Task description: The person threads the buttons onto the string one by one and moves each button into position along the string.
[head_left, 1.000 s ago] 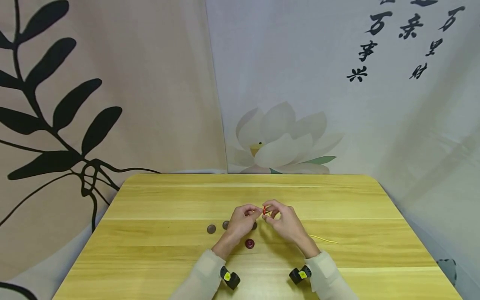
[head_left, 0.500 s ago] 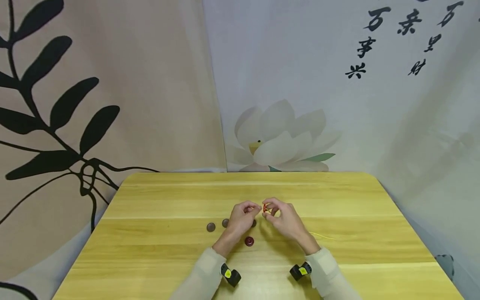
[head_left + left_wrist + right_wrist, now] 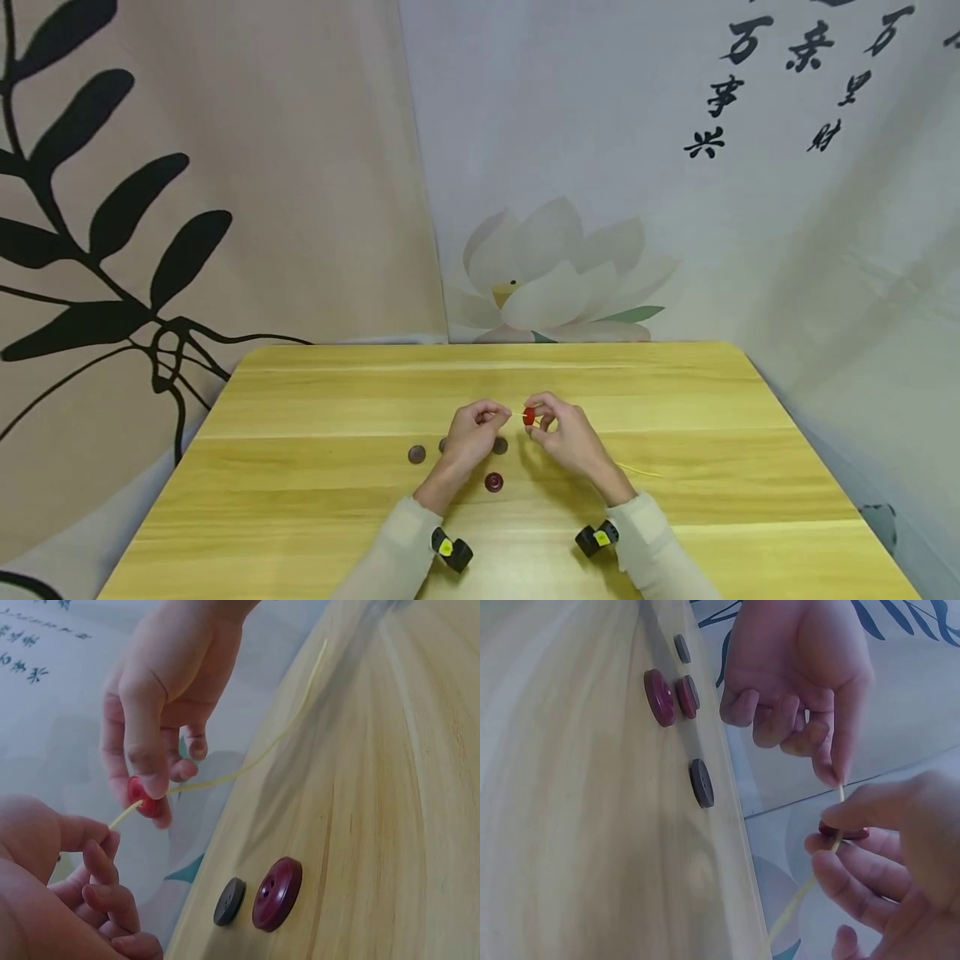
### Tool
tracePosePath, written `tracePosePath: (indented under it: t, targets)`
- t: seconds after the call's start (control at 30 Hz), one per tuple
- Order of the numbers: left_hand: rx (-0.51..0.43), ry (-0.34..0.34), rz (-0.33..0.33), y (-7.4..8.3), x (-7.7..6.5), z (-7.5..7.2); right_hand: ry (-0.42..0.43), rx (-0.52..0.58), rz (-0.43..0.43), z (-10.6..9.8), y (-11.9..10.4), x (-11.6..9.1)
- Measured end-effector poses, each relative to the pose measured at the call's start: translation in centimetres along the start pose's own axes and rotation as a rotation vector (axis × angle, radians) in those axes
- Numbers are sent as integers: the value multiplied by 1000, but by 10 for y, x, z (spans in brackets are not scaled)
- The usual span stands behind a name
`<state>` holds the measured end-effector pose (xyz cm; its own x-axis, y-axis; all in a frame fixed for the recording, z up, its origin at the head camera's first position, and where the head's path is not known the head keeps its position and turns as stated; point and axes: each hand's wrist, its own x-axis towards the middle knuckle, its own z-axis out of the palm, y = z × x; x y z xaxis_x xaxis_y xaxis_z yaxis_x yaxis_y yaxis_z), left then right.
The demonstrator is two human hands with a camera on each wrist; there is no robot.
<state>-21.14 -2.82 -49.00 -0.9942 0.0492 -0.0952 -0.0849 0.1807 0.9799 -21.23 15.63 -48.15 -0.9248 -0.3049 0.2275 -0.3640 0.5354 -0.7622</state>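
A red button [image 3: 528, 416] is held above the table [image 3: 712, 392], between the two hands. It is pinched near its rim by the thumb and fingertips of the right hand [image 3: 572, 437], presumably so that its middle is left uncovered. A yellow string [image 3: 212, 782] shows at both faces of the button and is judged to be passed through it. The string's short end is pinched between thumb and fingertip by the left hand [image 3: 472, 433]; the stretch up to the button is straight, so light tension is inferred. The long end is left loose past the right wrist, which would let it slide. A maroon button [image 3: 493, 482] and a dark button [image 3: 500, 445] are laid flat close by, apparently within easy reach; a second dark button [image 3: 416, 454] is placed farther left.
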Motion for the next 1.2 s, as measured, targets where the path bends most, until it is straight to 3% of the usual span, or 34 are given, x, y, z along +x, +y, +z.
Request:
tracePosePath:
  t: [0.23, 0.67, 0.97, 1.2]
  targets:
    - [5, 15, 5, -1, 0, -4, 2, -14, 29, -1, 1, 0]
    - [-14, 21, 14, -1, 0, -9, 13, -42, -2, -4, 8, -1]
    - [-4, 41, 8, 0, 0, -13, 20, -42, 73, -9, 11, -2]
    - [-5, 42, 5, -1, 1, -16, 11, -48, 70, -9, 18, -2]
